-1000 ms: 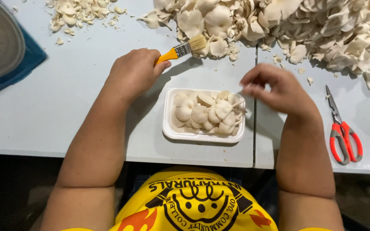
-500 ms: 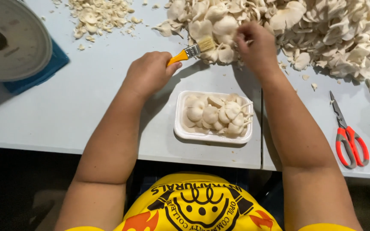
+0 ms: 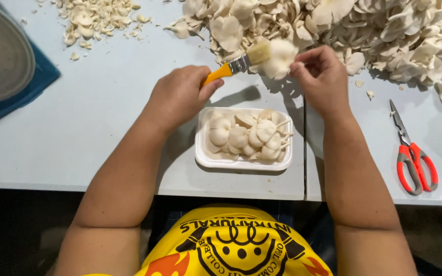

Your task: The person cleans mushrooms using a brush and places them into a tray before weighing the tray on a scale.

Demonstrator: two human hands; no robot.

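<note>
Left hand [image 3: 177,97]: grip closed around the orange handle of a small flat paintbrush with pale bristles [image 3: 236,64]; the bristles touch the mushroom held opposite.

Right hand [image 3: 321,76]: fingertips pinched on a single pale cream oyster mushroom [image 3: 281,56], held above the counter just in front of the big pile.

White foam tray [image 3: 203,153]: rests on the pale grey counter [image 3: 93,128] between the two forearms, holding a layer of cream mushrooms [image 3: 246,135] that covers most of its floor; by appearance it is well on the way to full, though some room remains.

Large heap of loose oyster mushrooms [image 3: 364,30]: along the far edge, judged to be the unsorted bulk, so much work is left.

Smaller scatter of mushroom trimmings [image 3: 90,20]: far left.

Red-handled scissors [image 3: 410,153]: lying unused, right of the right forearm.

Round grey disc on a blue cloth [image 3: 1,56]: cut off at the left edge, kind unclear; a white object at the right edge likewise
</note>
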